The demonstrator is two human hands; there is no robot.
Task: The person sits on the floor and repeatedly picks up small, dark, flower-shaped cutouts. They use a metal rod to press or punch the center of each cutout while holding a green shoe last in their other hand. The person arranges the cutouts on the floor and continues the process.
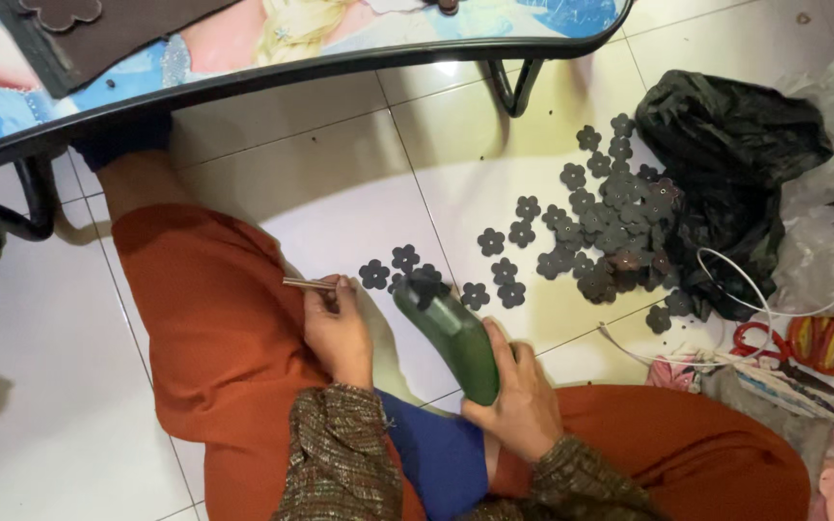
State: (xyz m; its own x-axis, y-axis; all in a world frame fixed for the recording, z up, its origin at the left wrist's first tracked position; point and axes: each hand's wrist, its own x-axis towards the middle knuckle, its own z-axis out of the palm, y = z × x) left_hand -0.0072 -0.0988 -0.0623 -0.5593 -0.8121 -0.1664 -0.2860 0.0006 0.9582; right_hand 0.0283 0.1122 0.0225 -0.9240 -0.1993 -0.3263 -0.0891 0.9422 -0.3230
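A thin metal rod (307,284) is pinched between the fingers of the left hand (338,331), just above the orange-clad knee (214,318). A dark green cylinder (449,336) is gripped at its lower end by the right hand (523,400), and it is tilted so that its upper end points away from the person. A dark flower-shaped cutout (425,283) is seen at that upper end; whether it sits on the cylinder or lies on the floor cannot be told. Beyond the cylinder, more flower cutouts (590,227) are scattered over the white tiled floor (340,174), heaped thickest against a black plastic bag (735,164). Right of the cylinder, red and orange scissors (807,342) are seen. A low table (320,68) with a picture top is seen beyond the cylinder.
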